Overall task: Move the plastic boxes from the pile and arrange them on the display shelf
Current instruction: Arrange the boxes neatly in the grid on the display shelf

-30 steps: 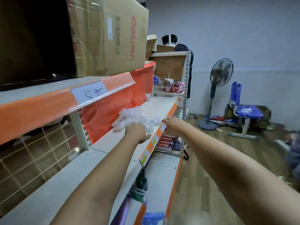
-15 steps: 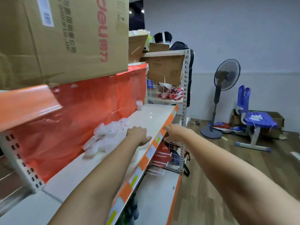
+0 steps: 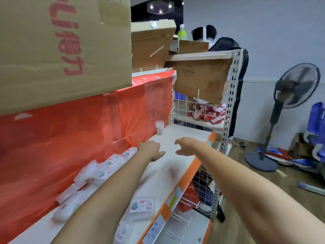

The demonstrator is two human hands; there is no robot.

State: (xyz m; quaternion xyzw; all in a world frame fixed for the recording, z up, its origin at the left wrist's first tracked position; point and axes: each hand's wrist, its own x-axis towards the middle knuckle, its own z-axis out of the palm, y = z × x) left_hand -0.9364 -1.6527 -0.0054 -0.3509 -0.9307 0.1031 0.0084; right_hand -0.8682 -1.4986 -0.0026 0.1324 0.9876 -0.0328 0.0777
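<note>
Bare skin, both hands out over the display shelf point(image 3: 184, 131), holding nothing. Left hand point(image 3: 150, 150) hovered with fingers loosely curled down, thumb out, just right of the far end of the plastic boxes point(image 3: 98, 173). Right hand point(image 3: 186, 146) spread, fingers splayed and bent, apart from the left hand. Boxes lay in a loose blurred row along the red backing sheet point(image 3: 70, 147) on the left; one flat labelled box point(image 3: 141, 206) sat alone nearer, toward the front edge. Small clear cup point(image 3: 159, 127) stood far along the shelf. Cardboard carton point(image 3: 61, 50) overhead. Likely between placements, or tidying the row; next move probably calls for reaching back for another box, then lining it up.
</note>
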